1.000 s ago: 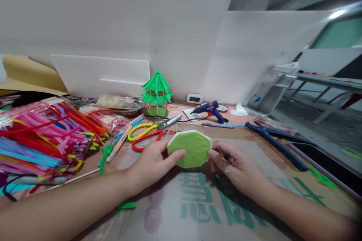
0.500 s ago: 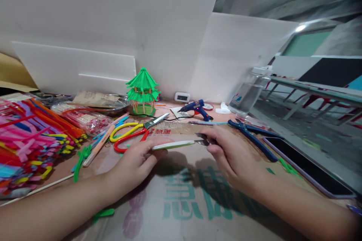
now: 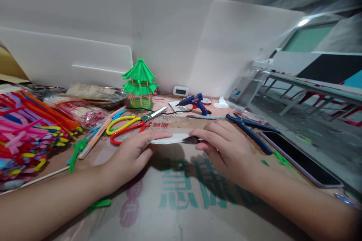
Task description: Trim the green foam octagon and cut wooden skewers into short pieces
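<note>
My left hand (image 3: pixel 135 150) is closed on a thin flat white piece (image 3: pixel 166 139), pinched between thumb and fingers above the cardboard. My right hand (image 3: pixel 226 150) is closed on a small dark pointed metal piece (image 3: pixel 190 140). Its tip touches or overlaps the white piece's right end; my fingers hide the rest, and I cannot tell its kind. Scissors (image 3: pixel 138 124) with one yellow and one red handle lie just beyond my left hand. Past my right hand are dark blue pliers (image 3: pixel 251 131).
A green-roofed model pavilion (image 3: pixel 140 84) stands at the back beside a digital timer (image 3: pixel 180 90) and a blue glue gun (image 3: pixel 195 102). Many coloured pipe cleaners (image 3: pixel 25 131) heap at left. A phone (image 3: pixel 301 160) and a clear bottle (image 3: pixel 246 88) are on the right.
The white piece has tilted, showing its pale face instead of its green edge. My right hand has shifted left, bringing the metal piece over its end. The view has moved slightly.
</note>
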Demonstrator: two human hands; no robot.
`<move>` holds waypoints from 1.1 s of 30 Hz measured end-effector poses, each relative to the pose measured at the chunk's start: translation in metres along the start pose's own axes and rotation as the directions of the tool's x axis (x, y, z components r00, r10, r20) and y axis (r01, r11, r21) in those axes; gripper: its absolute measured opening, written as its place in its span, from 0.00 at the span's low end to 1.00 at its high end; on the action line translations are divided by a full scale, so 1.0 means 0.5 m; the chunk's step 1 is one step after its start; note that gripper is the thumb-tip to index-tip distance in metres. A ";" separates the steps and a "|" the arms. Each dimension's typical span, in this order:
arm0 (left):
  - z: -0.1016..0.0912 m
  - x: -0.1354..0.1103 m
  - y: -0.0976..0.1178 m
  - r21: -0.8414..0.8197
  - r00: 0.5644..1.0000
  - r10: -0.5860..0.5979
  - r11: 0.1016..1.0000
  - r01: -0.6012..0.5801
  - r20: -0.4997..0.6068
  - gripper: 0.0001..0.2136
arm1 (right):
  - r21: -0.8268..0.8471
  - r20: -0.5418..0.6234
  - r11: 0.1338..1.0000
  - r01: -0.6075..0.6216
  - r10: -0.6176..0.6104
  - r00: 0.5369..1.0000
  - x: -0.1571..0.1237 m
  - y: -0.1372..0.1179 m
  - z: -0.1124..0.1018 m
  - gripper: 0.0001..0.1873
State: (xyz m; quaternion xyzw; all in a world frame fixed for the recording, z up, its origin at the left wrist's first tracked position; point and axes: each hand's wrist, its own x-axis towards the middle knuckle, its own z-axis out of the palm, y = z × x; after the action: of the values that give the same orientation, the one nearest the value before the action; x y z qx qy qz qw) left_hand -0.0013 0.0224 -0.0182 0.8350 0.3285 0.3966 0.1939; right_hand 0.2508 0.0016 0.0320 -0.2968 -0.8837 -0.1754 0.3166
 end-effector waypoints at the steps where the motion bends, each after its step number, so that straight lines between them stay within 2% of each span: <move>1: 0.000 0.000 0.000 -0.001 1.000 0.009 1.000 -0.009 0.001 0.20 | -0.003 -0.004 1.000 0.001 -0.001 1.000 0.000 0.000 0.000 0.13; 7: 0.001 -0.001 -0.001 -0.013 0.998 0.059 0.998 -0.059 0.005 0.20 | -0.017 -0.007 1.000 0.010 -0.010 1.000 -0.001 0.002 0.002 0.12; 33: 0.000 -0.003 0.001 -0.029 0.998 0.057 0.998 -0.056 0.015 0.19 | -0.002 0.006 0.999 0.045 -0.045 0.999 -0.002 -0.003 0.001 0.10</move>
State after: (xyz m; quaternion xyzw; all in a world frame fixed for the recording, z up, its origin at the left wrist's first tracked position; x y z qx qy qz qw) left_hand -0.0017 0.0210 -0.0187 0.8442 0.2977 0.3999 0.1970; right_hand 0.2503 0.0003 0.0306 -0.2779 -0.8909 -0.1824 0.3095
